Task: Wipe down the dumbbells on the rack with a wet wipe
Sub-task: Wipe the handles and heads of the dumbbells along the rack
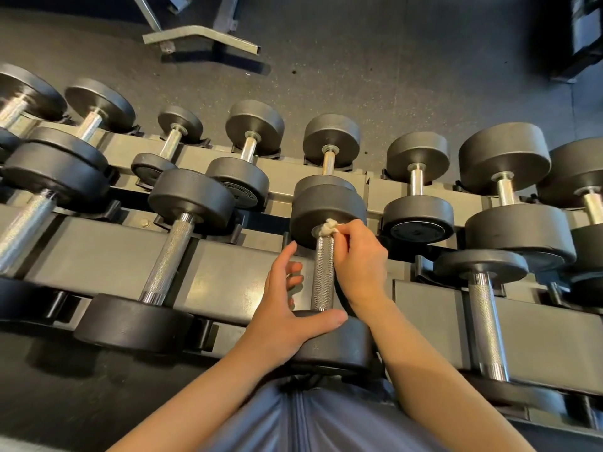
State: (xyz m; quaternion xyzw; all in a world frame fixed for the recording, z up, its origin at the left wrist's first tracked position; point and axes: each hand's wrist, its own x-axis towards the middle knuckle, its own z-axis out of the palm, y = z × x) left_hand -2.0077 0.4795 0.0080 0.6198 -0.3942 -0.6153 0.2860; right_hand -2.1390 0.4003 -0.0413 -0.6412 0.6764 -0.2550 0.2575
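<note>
Centre frame: right hand pinching balled wet wipe atop dumbbell handle; left hand open, steadying near head. Risk: small wad slipping, missing knurling.

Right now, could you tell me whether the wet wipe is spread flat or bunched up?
Bunched up: the wet wipe is a small crumpled wad pinched by the right hand.

Floor: we see dark speckled rubber flooring stretching beyond the rack.
Furniture: we make out a grey metal frame foot at the top, and a black machine base at the top right corner.
Light: we note soft, even lighting.
</note>
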